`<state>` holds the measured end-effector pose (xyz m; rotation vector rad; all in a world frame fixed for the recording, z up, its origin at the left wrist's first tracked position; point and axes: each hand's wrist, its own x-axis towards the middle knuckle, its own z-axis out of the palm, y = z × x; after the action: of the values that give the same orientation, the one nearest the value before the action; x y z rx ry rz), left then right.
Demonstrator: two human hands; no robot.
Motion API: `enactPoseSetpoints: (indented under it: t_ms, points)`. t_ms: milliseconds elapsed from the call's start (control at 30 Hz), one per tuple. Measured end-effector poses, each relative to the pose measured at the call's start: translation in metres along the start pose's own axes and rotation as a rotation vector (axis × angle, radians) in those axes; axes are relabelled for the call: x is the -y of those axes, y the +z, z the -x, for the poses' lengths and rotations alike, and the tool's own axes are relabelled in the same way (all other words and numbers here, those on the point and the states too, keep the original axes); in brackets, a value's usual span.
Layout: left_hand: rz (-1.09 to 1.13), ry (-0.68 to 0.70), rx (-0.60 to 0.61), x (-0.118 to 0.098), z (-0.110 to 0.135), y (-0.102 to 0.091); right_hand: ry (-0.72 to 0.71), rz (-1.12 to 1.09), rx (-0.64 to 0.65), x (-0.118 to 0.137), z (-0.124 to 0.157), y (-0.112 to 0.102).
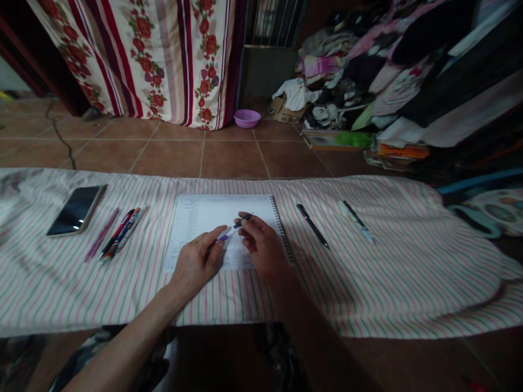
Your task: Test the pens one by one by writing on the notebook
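Note:
Above an open spiral notebook (212,207), both hands hold one pen (233,230) slantwise. My left hand (198,256) is closed on its lower end, where a purple part shows. My right hand (259,239) pinches the dark upper end between thumb and fingers, with a thin point sticking out beyond them. Whether the pen is in one piece or has been parted between the hands I cannot tell. A black pen (312,226) lies just right of the notebook, and a pale pen with a dark barrel section (357,220) lies farther right.
Several pens (122,234) lie side by side on the striped cloth (408,261) at left, near a smartphone (77,210). Beyond the covered table are a floral curtain (163,60), a purple basin (247,118) on the tiled floor, and heaped clothes (327,65).

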<state>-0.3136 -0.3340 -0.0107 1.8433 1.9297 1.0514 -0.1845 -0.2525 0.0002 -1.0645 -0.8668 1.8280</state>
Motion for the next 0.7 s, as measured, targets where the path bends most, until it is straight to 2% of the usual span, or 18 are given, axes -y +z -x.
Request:
enactPoseSetpoints:
  t_ms: [367, 533, 700]
  points:
    - [0.224, -0.113, -0.004, -0.002, -0.002, 0.0, -0.033, 0.075, 0.065, -0.003, 0.003, 0.004]
    - [0.238, -0.211, -0.065, 0.004, -0.003, 0.005, -0.031, 0.075, 0.085, -0.004, 0.004, 0.004]
    - [0.161, -0.273, -0.085, 0.008, -0.002, 0.006, -0.024, 0.1, 0.101, -0.007, 0.003, 0.005]
